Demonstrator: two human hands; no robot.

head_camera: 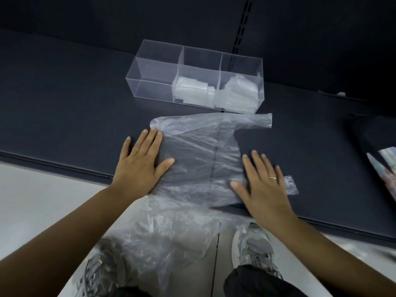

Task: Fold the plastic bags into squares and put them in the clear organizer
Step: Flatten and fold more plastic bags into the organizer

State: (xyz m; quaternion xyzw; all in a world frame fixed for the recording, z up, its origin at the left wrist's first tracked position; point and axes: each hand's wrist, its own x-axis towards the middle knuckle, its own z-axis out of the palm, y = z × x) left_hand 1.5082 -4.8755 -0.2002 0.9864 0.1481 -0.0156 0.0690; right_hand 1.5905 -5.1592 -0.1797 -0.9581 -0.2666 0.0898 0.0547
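The plastic bag (pixel 199 159) lies spread flat on the dark shelf (pixel 64 103), at the middle of its front edge. The bag's lower portion hangs over that edge toward the floor (pixel 32 200). One bag handle (pixel 257 121) extends along the far side of the bag, toward the right. A second handle (pixel 290 185) protrudes from under the right hand.

The left hand (pixel 141 166) presses flat on the left side of the bag, fingers straight and close together, thumb spread out to the right. The right hand (pixel 263 185) lies flat on the right side of the bag near the front edge, fingers straight and fanned apart; it is slightly blurred. Neither hand grips anything. Each hand carries a ring.

The clear organizer (pixel 154 69) stands just behind the bag, toward the rear of the shelf. It has three compartments in a row. Folded bags (pixel 190 88) occupy the middle compartment, and a further stack of folded bags (pixel 237 93) occupies the right compartment.

Below the front edge, grey sneakers (pixel 255 247) stand on the floor.
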